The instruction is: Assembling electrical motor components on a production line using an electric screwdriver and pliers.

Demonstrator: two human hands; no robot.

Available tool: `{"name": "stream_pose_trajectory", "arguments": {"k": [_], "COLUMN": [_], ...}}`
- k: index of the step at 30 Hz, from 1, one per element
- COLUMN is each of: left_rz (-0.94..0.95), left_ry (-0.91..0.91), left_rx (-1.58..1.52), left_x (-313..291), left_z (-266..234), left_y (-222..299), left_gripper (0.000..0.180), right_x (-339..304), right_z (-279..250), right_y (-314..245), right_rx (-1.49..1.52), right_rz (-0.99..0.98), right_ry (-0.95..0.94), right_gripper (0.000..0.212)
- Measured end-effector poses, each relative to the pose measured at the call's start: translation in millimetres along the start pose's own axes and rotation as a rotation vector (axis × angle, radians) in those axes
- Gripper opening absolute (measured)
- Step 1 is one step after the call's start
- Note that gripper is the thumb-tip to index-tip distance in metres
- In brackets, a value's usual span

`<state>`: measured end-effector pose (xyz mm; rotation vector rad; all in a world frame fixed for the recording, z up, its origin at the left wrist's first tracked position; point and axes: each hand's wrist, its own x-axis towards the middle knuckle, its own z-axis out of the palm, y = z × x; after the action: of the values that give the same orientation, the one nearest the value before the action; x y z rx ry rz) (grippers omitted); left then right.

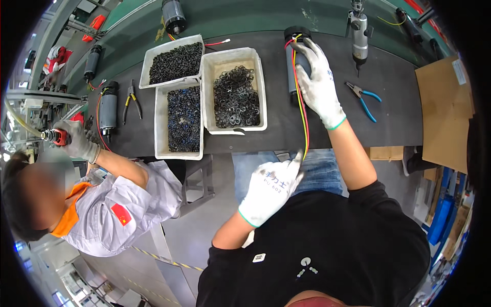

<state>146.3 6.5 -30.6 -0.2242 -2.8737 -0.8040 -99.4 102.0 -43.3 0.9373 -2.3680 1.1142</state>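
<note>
A grey cylindrical motor with black ends [292, 77] lies on the dark bench in front of me. Red, yellow and green-yellow wires [305, 125] run from its far end down past the bench's near edge. My right hand [318, 82], in a white glove, grips the motor from the right, its fingertips at the far end where the wires come out. Below the bench edge, over my lap, my left hand [271, 189], also gloved, pinches the lower end of the wires between thumb and fingers.
White bins with small black parts [265, 115] stand left of the motor. Blue-handled pliers [364, 100] and a hanging power screwdriver [359, 41] are to the right, beside a cardboard box [442, 112]. A co-worker [123, 204] at left holds a red-and-black tool [56, 136].
</note>
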Motion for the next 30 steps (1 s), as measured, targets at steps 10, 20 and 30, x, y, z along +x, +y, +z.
{"name": "stream_pose_trajectory", "arguments": {"k": [10,20,30], "left_rz": [-0.071,0.007,-0.343], "left_ry": [0.237,0.001,0.206], "left_rx": [0.547,0.594,0.034], "left_x": [126,187,163], "left_z": [-76,-51,-92], "left_y": [-113,-167,-120], "left_gripper": [0.021,0.031,0.022], "right_x": [-76,-79,-78], "right_z": [-32,-37,-118], "right_y": [4,20,45], "right_rx": [0.233,0.364,-0.170], "right_rz": [0.181,0.240,0.200], "right_ry": [0.046,0.017,0.125], "right_gripper": [0.038,0.036,0.031]}}
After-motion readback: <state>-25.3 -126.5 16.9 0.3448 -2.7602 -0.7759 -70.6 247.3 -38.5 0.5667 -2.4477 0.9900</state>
